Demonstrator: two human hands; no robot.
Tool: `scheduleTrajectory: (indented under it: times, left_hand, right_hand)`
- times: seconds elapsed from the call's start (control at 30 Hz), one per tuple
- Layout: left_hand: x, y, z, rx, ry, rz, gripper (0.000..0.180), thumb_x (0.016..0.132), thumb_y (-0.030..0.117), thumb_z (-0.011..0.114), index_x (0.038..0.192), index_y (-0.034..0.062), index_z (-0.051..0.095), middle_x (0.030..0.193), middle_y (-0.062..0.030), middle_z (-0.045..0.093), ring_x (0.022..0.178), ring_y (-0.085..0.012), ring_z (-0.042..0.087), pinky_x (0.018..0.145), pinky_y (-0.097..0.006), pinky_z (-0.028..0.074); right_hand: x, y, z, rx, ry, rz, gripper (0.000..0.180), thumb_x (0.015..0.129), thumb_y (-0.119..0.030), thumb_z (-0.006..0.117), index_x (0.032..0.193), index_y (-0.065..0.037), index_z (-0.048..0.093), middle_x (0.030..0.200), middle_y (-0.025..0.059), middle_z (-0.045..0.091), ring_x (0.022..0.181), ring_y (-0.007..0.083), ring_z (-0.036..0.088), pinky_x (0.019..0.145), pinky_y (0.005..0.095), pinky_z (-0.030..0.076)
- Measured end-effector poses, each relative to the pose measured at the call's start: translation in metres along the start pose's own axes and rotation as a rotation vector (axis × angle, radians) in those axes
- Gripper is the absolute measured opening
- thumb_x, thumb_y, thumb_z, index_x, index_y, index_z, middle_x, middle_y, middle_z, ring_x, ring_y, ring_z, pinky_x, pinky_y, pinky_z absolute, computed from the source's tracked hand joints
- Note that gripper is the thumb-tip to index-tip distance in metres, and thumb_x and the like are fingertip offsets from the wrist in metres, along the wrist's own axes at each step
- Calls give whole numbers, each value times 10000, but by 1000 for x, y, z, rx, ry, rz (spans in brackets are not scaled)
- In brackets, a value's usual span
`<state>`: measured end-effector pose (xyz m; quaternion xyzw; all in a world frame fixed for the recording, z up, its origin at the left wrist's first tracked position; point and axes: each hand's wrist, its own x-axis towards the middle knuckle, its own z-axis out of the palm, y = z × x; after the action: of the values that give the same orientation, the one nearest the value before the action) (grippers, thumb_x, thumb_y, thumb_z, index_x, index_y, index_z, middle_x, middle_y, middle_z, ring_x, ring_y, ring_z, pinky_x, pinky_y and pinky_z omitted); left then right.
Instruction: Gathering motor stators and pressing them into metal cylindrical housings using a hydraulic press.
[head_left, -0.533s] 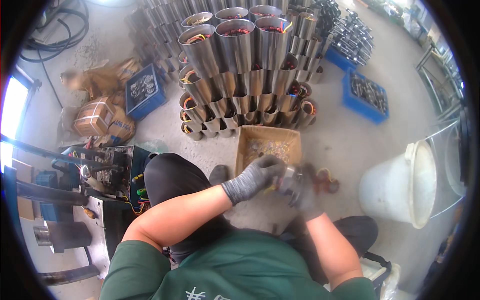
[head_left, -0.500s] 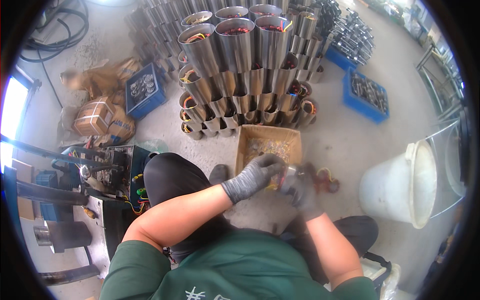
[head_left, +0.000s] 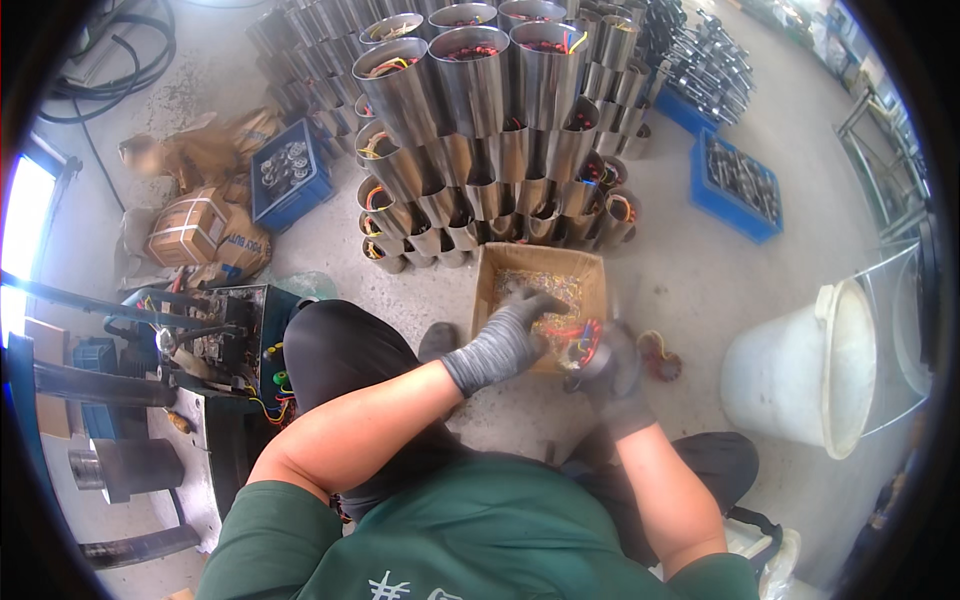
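Grey-gloved left hand (head_left: pixel 510 335) reaches open-fingered into the cardboard box (head_left: pixel 590 265) of small parts, just beside the right hand (head_left: pixel 610 365) clasping a wired stator (head_left: pixel 580 340).

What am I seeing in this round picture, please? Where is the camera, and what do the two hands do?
The camera sits on a person's head and looks down, so the edges bend. Both hands wear grey gloves. The left hand reaches into a cardboard box of small metal parts on the concrete floor. The right hand holds a round metal part with coloured wires beside the box. Beyond stands a stack of metal cylinders. A white bucket is at the right.
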<state>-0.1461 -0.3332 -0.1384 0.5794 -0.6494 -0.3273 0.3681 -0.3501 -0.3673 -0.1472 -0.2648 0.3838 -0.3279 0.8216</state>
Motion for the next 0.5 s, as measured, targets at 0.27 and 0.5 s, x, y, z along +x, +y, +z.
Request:
scheduleTrajectory:
  times: [0.27, 0.5]
  left_hand:
    - [-5, 0, 13, -606, -338, -278, 312, 887, 140, 756, 1157, 36, 639, 1034, -40, 660, 990, -112, 587, 900, -306, 499]
    - [9, 4, -8, -495, -66, -378, 144, 911, 111, 724, 1003, 27, 651, 843, -3, 635, 798, -89, 594, 699, -278, 518]
  right_hand:
    - [9, 21, -25, -101, 9, -39, 629, 837, -530, 701, 1230, -58, 565, 945, 50, 668, 707, 152, 663, 506, 278, 526]
    - [16, 26, -38, -142, -12, -140, 498, 857, -406, 688, 1166, -33, 574, 916, 55, 653, 761, 164, 657, 624, 285, 553]
